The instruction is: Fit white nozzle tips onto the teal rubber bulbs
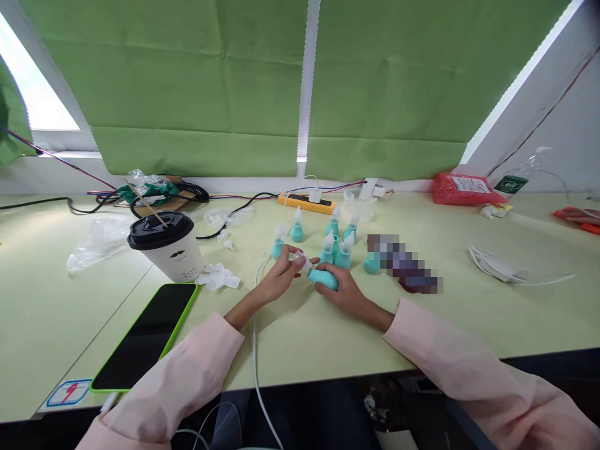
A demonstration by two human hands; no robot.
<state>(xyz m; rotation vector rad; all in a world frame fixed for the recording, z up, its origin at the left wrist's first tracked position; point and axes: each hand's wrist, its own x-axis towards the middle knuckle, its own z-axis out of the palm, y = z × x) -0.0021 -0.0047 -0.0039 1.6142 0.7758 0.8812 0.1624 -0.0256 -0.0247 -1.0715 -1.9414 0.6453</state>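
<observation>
At the middle of the pale green tabletop, the person's two hands meet over a small teal bulb-shaped nasal aspirator lying on its side. The right hand grasps the teal bulb, its fingers curled around it from the far side and underneath, pressing it against the tabletop. The left hand pinches the clear tip at the bulb's left end between thumb and fingers. Both sleeves are pale pink.

Just behind the hands stands a loose cluster of upright teal aspirators with whitish tips, and one more stands a little apart to the left. A white cable runs from near the left hand down over the tabletop's front edge.

To the left stand a white paper coffee cup with a black lid and a wooden stirrer, crumpled white scraps just beside its base, and a dark phone in a bright green case lying flat nearer the front edge. Farther back lie a yellow power strip, a tangle of black cables and clear plastic bags. On the right are a red packet and a coiled white cord.
</observation>
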